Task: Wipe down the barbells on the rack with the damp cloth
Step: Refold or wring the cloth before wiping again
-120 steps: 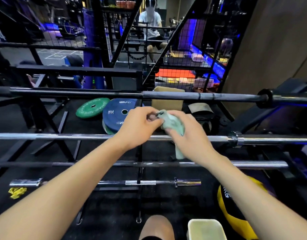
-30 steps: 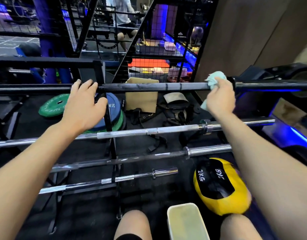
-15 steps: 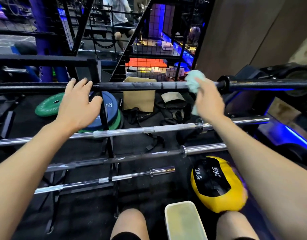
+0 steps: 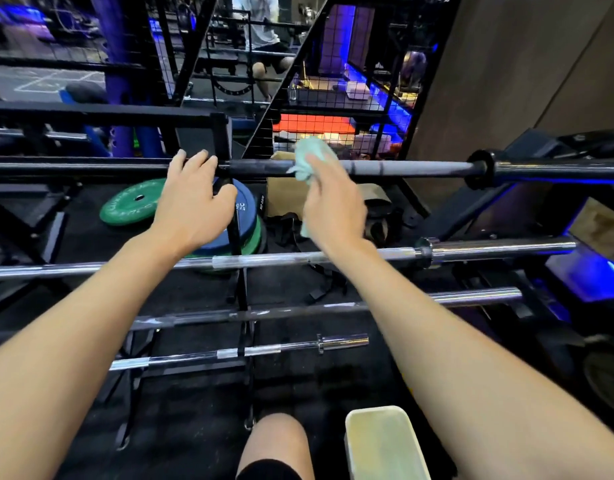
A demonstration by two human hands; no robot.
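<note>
Black steel makes up the tiered rack, whose left end runs off the edge beyond our view. We find its top rung carrying a long dark grey barbell, the left length lying in shadow and hard to read. We note three chrome barbells on the lower rungs, each partly covered by our forearms. We record our left hand draped over the top bar with fingers curled round it. Our right hand, somewhat blurred, grips a pale green damp cloth pressed against that bar just right of the left hand; the cloth's tail hangs below the palm.

Behind the rack, blue and green weight plates lie on the black rubber floor, partly hidden by the left hand. A brown cardboard box stands beside them. A pale rectangular tub sits at the bottom edge, cut off. Beyond wire mesh, a seated person appears, head out of frame. A brown panelled wall rises at right.
</note>
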